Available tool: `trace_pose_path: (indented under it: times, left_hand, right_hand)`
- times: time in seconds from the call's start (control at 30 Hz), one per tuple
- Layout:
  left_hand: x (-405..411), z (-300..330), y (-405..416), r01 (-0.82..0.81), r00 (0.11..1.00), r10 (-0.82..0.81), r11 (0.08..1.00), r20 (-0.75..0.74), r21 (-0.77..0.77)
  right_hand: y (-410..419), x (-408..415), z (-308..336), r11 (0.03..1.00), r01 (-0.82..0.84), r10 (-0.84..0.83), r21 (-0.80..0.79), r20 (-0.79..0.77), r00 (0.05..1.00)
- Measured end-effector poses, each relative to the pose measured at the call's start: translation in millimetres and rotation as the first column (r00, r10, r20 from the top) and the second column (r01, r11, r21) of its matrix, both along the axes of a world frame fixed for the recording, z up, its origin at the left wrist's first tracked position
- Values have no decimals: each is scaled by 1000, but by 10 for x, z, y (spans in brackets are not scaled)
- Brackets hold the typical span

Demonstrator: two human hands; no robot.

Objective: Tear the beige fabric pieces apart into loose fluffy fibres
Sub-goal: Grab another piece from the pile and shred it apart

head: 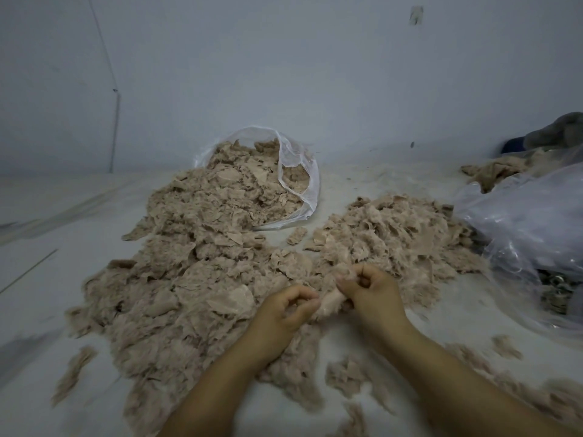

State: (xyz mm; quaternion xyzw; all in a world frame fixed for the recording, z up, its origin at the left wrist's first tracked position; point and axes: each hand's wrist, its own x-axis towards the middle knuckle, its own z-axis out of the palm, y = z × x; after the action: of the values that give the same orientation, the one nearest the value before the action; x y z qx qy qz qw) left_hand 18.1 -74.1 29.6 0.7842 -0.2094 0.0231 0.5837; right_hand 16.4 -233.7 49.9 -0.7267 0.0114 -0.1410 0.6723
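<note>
A small beige fabric piece (331, 302) is stretched between my two hands just above the floor. My left hand (284, 313) pinches its left end with curled fingers. My right hand (367, 287) grips its right end in a loose fist. A large heap of beige fabric pieces and fluff (189, 279) spreads from the middle to the left of my hands. A second heap (397, 234) lies behind my right hand.
A clear plastic bag (310, 181) lies open at the back, spilling fabric. Another crumpled plastic bag (530, 234) lies at the right, with a grey cloth (558, 130) behind it. Loose tufts (347, 373) dot the white floor. A wall stands behind.
</note>
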Motion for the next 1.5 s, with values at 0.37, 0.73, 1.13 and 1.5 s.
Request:
trace_pose_path:
  times: [0.37,0.73,1.13,1.5]
  left_hand:
    - [123,-122,101,-306,946,297,951,133,49]
    - [68,-11,317,-66,981,-38,856,189,513]
    - [65,-39,306,-220,967,125,848,222,482]
    - [-5,29,200,-105,994,103,989,23,106]
  right_hand:
    - [-66,198,222,835,-75,35,-545,-84,996]
    - [85,-122,-303,936,-167,147,-309,-86,985]
    - [-86,-80,-203,868,-272,401,416,-261,878]
    - [-101,-125,-196,946,-224,251,233,-93,963]
